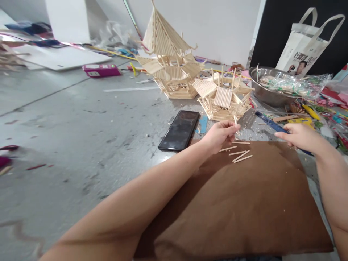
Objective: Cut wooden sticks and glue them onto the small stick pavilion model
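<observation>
My left hand (223,135) is closed, pinching a short thin wooden stick (235,120) upright in front of a small unfinished stick pavilion (223,97). Several cut sticks (240,156) lie loose under that hand on a brown sheet (244,210). To the right, my right hand (299,136) wraps round a long slim blue tool that looks like a utility knife (268,120), its front end toward the small pavilion. Behind stands a taller stick pavilion (174,72) with a pointed roof. A black phone (179,131) lies left of my left hand.
A metal bowl (268,95) at the back right holds bundled sticks in plastic. Beyond it is a white tote bag (297,50). Scraps and a yellow tool (300,122) clutter the right side. A purple box (102,70) and a white board (62,58) lie back left.
</observation>
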`<control>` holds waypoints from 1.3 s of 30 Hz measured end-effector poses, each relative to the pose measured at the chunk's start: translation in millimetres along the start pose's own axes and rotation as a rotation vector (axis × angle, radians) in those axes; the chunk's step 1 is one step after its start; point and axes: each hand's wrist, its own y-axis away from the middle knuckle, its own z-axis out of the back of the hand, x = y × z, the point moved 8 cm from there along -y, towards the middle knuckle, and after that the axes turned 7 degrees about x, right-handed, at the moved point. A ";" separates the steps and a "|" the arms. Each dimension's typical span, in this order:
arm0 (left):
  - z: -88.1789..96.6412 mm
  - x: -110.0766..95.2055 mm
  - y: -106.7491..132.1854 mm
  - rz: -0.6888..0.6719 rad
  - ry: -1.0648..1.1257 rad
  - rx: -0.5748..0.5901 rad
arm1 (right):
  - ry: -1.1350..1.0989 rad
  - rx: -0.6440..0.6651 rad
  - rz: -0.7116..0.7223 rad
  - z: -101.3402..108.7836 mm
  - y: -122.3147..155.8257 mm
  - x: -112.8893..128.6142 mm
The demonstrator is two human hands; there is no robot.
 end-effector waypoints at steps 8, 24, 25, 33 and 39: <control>-27.0 -44.3 18.5 -0.377 -0.371 0.131 | -0.651 -0.052 0.332 16.9 28.4 24.0; -43.9 -4.8 19.5 -0.144 -0.216 0.275 | -1.214 0.128 0.547 -39.1 5.9 63.1; -47.2 -5.1 20.8 -0.146 -0.231 0.294 | -1.217 0.135 0.557 -40.2 7.2 65.4; -73.9 3.4 35.0 -0.050 -0.205 0.529 | -1.219 0.340 0.566 -57.0 18.0 82.3; -79.4 2.4 40.8 -0.094 -0.170 0.511 | -1.206 0.172 0.464 -49.8 18.6 75.5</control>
